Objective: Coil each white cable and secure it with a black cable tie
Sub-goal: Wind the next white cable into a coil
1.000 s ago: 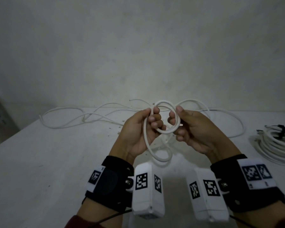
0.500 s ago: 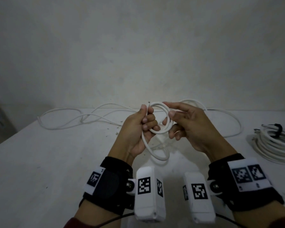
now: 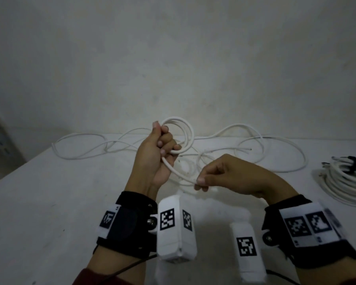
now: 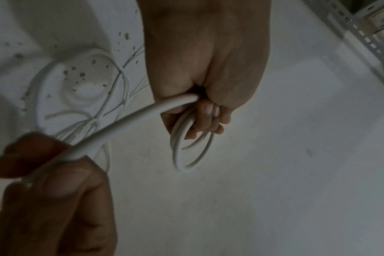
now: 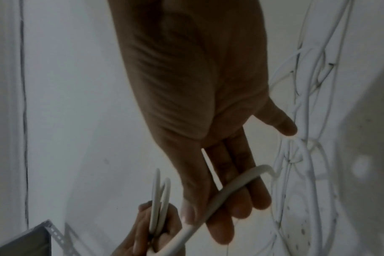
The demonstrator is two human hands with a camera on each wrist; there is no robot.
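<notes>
Right hand has swung down and away from the coil, drawing out a run of white cable through lightly curled fingers. Left hand grips the small coil in a tight fist above the table. Loose cable sprawls behind. A finished bundle with a black cable tie lies far right. Left wrist view shows a slotted metal rack, only a grey blur at the head view's left edge.

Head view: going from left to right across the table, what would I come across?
Loose white cable on the table → left hand → the small coil it grips → right hand, pinching the strand from that coil → tied white bundle with its black cable tie at the far right.
</notes>
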